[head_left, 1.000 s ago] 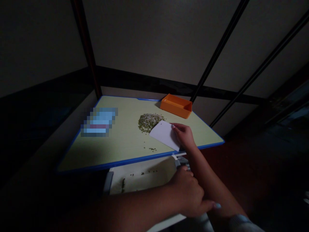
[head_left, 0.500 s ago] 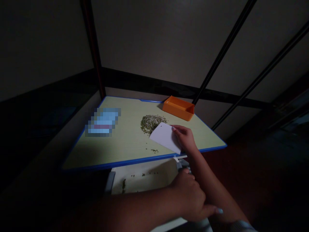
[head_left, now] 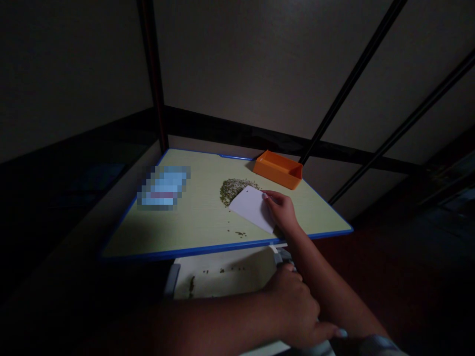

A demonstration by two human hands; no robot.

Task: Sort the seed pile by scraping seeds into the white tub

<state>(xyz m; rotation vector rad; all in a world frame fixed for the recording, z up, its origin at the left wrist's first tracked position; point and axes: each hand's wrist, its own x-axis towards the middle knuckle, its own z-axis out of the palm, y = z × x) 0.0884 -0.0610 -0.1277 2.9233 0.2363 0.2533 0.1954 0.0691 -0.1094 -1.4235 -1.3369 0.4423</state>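
Note:
My right hand (head_left: 284, 210) pinches a white flat scraper (head_left: 252, 207) with a small hole near one corner. The scraper's far edge rests against a pile of small greenish-brown grains (head_left: 233, 189) on the pale tabletop (head_left: 178, 225). My left forearm crosses low in front, and my left hand (head_left: 295, 309) is closed on the right side of a white bin (head_left: 241, 282) below the table's near edge. Its fingertips are partly hidden. Several grains lie at the bottom of the bin, and a few more (head_left: 240, 234) are scattered near the table edge.
An orange open tray (head_left: 278, 170) stands at the table's back right. A blurred-out light blue item (head_left: 165, 188) lies at the left. The table has a blue rim (head_left: 185, 251). Dark panelled walls (head_left: 237, 69) rise behind it, and the surroundings are dim.
The scraper has moved slightly forward and left into the grain pile and now covers more of it. My left hand stays at the bin. The whole view has shifted slightly.

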